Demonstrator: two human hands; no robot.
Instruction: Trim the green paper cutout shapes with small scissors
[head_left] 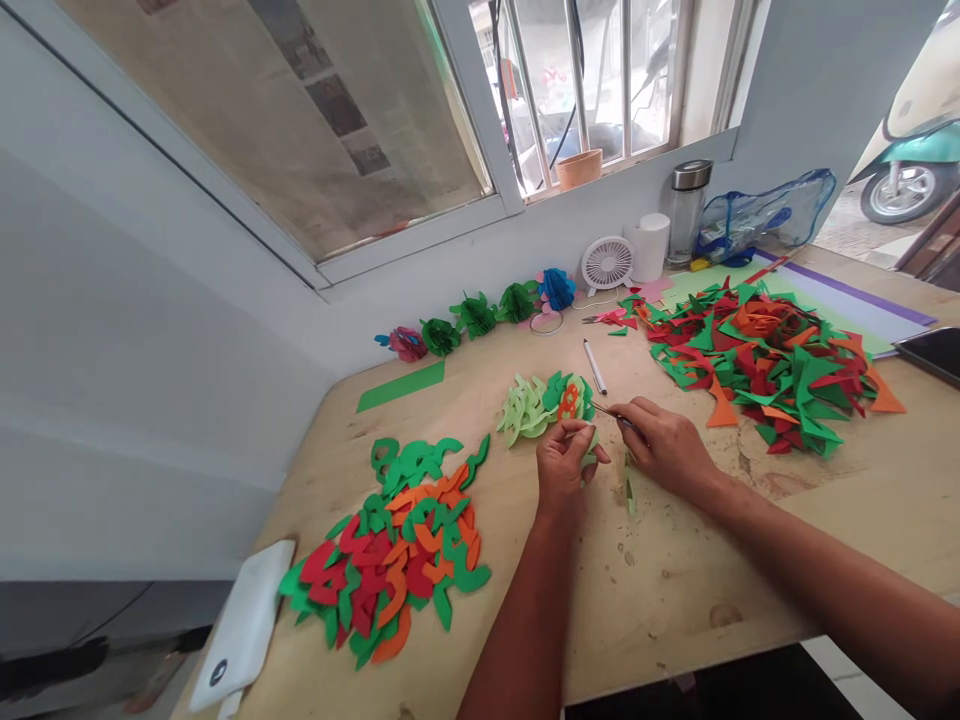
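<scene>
While my left fingers (574,429) pinch a light-green paper cutout (591,441) right of the light-green cutout pile (523,411), my right fingers (637,411) curl around scissors (612,412) farther right; beyond that pile are a white pen (594,366), then a white fan (607,264).

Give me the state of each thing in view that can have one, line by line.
Left hand: pinching pale green paper
Right hand: closed around a slim tool
Pale pile: loosely heaped
Left pile: loose, spread out
Right pile: loosely heaped
Green strip: lying flat
Pen: lying flat
Bottle: upright, lid on
Fan: upright, spinning or not unclear
Phone: lying flat, screen dark
Pot: upright
</scene>
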